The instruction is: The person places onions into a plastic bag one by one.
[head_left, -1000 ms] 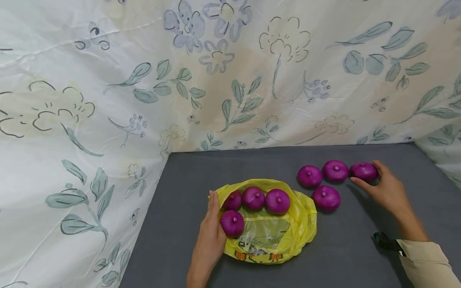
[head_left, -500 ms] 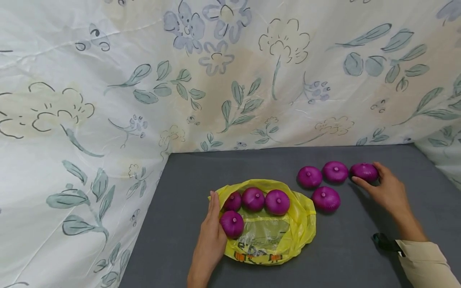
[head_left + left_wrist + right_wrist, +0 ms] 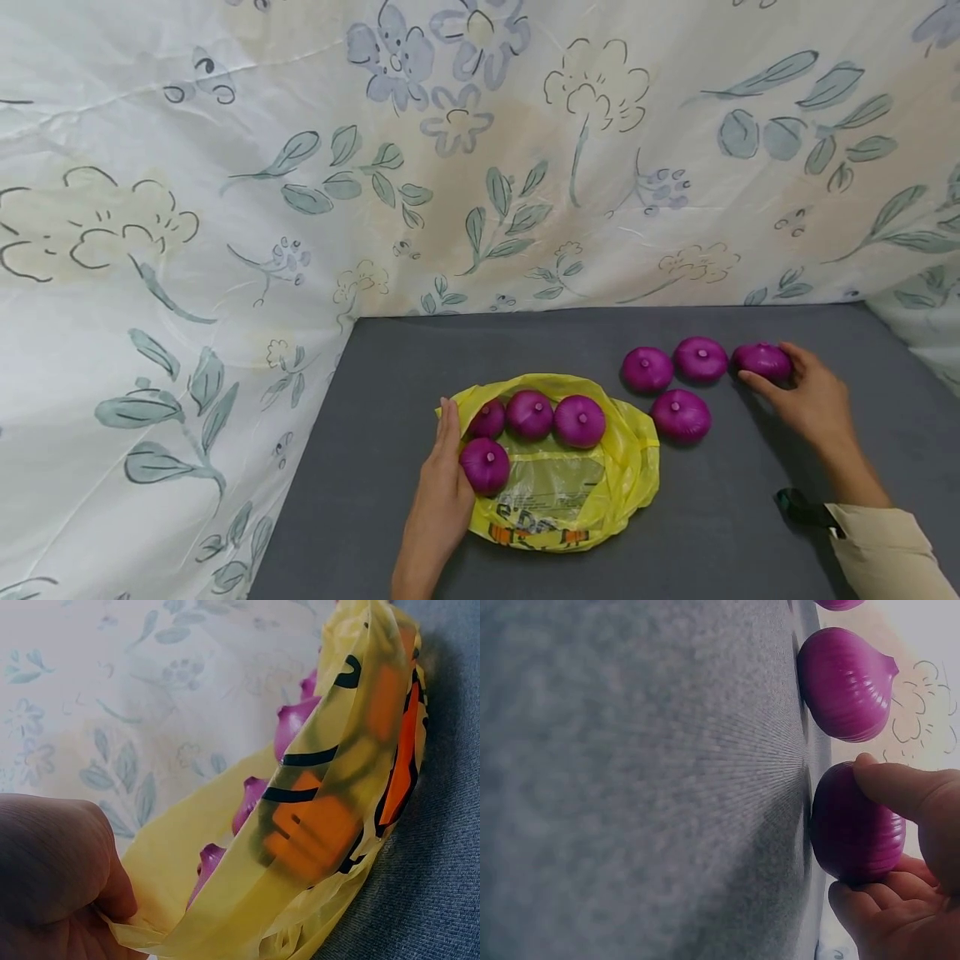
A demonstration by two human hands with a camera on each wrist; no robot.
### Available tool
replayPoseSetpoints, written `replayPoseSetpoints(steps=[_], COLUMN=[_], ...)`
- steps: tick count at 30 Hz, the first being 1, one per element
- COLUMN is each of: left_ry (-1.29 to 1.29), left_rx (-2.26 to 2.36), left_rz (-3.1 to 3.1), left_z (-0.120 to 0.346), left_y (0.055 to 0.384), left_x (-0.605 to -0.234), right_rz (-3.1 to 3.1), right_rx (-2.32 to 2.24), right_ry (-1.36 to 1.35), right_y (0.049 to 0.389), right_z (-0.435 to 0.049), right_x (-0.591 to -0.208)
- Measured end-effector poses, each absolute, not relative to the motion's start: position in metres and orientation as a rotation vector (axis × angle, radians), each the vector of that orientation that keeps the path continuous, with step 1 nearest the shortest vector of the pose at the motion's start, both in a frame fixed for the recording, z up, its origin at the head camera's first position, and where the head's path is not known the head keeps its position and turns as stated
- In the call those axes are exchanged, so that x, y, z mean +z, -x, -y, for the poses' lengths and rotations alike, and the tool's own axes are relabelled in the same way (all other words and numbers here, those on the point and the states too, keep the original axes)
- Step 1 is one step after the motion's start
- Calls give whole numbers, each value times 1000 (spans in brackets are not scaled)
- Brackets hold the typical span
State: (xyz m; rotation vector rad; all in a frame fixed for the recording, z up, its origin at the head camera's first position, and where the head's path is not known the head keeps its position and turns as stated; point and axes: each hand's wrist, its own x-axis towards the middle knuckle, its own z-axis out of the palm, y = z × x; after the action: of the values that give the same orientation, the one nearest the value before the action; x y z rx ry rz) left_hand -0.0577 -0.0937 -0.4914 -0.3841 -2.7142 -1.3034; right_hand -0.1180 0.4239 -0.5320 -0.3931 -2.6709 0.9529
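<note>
At the far right of the row, my right hand [image 3: 817, 404] grips a purple-red onion [image 3: 761, 362] between thumb and fingers. In the right wrist view the thumb lies on one side of this onion [image 3: 855, 829] and the fingers on the other, close over the cloth. A yellow plastic bag [image 3: 633, 475] lies with its mouth spread wide. Several onions [image 3: 579, 421] are inside. My left hand [image 3: 438, 500] is at the bag's left side, pinching its edge; the left wrist view shows the thumb on the yellow plastic [image 3: 142, 930].
To the right of the bag sit more onions: one [image 3: 681, 416] close to the bag's rim, and two [image 3: 701, 360] [image 3: 647, 369] behind it. Dark grey cloth [image 3: 360, 467] covers the table. Floral-patterned curtain [image 3: 487, 208] stands along the back and left.
</note>
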Motion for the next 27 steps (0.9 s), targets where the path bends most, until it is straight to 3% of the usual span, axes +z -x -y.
replayPoseSetpoints(steps=[27], left_ry=[393], left_rx=[-1299], left_rz=[2692], left_z=[86], left_y=[58], left_x=[-494], right_rz=[2610], right_rx=[1150], right_ry=[463], right_y=[104], right_z=[-412], right_x=[-499])
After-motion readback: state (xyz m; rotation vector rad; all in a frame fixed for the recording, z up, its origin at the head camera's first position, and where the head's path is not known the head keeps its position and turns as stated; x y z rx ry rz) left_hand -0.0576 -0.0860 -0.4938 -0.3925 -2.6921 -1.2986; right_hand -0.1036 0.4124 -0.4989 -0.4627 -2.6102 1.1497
